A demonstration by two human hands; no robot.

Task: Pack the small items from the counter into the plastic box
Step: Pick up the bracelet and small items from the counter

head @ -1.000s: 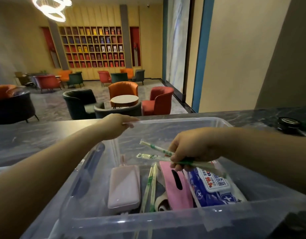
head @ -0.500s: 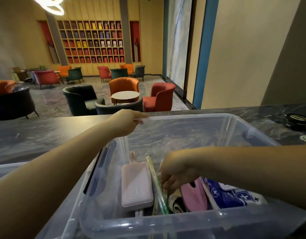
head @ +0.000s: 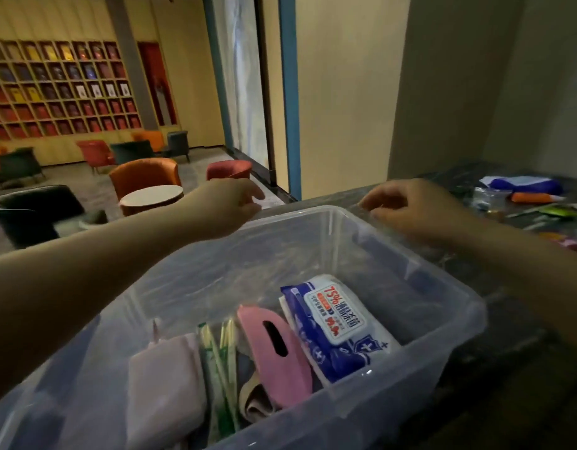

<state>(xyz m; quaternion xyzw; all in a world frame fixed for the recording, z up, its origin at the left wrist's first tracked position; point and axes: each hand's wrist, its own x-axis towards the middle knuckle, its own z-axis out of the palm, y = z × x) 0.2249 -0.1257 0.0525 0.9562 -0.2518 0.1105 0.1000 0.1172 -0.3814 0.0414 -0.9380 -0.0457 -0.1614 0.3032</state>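
The clear plastic box point(head: 456, 323) fills the lower middle of the head view on a dark marble counter point(head: 508, 368). Inside lie a blue and white wipes pack point(head: 339, 323), a pink pouch with a slot point(head: 274, 349), green and white wrapped sticks point(head: 218, 352) and a pale pink case point(head: 163, 378). My left hand point(head: 228, 206) pinches the box's far rim near its left corner. Over the far right corner hovers my right hand point(head: 410, 209), fingers loosely curled with nothing seen in them.
More small items lie on the counter at the far right: a blue and white pack point(head: 521, 185), an orange tube point(head: 534, 198), a green packet point(head: 553, 211) and a clear bag point(head: 488, 199). Beyond the counter is a lounge with armchairs and a round table point(head: 150, 194).
My right hand left the wrapped sticks in the box and rose out to the far right corner. My left hand stayed on the rim. The view swung right, showing more counter items.
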